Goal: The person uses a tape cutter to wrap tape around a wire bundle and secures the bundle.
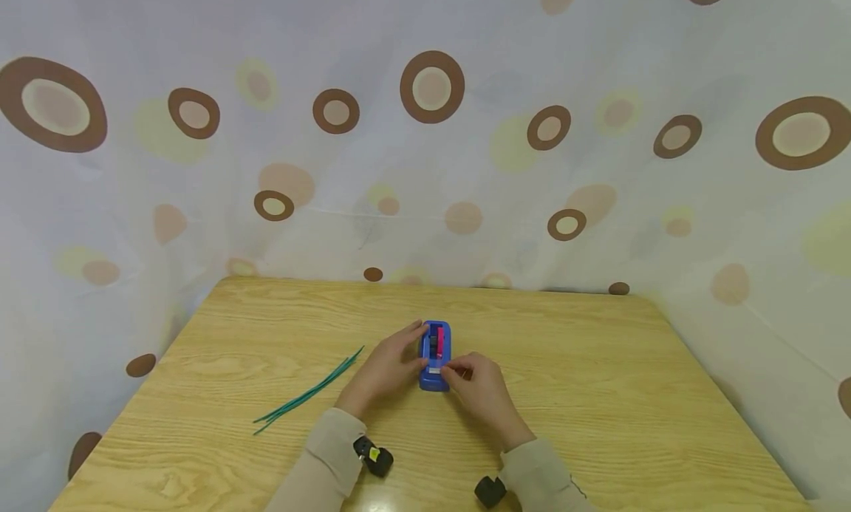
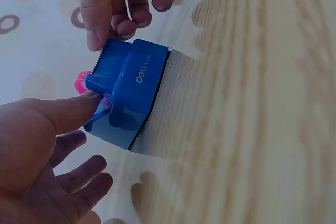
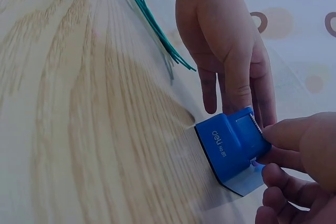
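A blue tape dispenser (image 1: 434, 385) with a pink tape roll (image 1: 440, 342) stands on the table between both hands. My left hand (image 1: 385, 364) lies along its left side. In the left wrist view the left thumb (image 2: 73, 111) touches the dispenser's upper edge, while the other fingers spread loosely beside it. From the right, my right hand (image 1: 484, 390) pinches with thumb and index finger at the serrated cutter (image 3: 255, 123). The tape end there is mostly hidden by those fingertips.
Several thin green strands (image 1: 309, 394) lie in a bundle left of the left hand. The wooden table (image 1: 598, 394) ends at the back against a patterned curtain (image 1: 465, 172). A small black device is worn on each wrist.
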The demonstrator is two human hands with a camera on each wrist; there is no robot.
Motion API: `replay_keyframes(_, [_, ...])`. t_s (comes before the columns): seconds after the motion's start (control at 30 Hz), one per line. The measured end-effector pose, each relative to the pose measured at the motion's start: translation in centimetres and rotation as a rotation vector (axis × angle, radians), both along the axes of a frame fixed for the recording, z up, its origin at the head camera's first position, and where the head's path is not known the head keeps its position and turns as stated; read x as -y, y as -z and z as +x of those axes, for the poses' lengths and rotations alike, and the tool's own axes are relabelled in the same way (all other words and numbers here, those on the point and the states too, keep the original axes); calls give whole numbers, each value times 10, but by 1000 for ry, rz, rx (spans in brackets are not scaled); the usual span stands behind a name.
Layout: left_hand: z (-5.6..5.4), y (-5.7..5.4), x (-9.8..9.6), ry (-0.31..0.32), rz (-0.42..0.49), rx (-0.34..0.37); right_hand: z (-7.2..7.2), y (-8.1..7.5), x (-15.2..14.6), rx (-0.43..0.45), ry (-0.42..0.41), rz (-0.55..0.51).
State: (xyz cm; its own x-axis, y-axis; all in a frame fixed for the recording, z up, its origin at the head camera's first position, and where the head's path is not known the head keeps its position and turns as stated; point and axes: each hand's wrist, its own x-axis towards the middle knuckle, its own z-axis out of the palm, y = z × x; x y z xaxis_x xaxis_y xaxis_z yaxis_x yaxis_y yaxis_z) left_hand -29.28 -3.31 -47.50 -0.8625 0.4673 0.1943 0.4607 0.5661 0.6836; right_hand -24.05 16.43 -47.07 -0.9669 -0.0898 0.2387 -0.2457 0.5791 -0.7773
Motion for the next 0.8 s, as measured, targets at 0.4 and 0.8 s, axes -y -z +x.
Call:
replay_keyframes(0.4, [-1,0,1,4,-7,33,-3,4,2,76,12,-111])
replay_keyframes(0.8, [-3,2,1,14,-1,18,-5,6,5,220,53,-268])
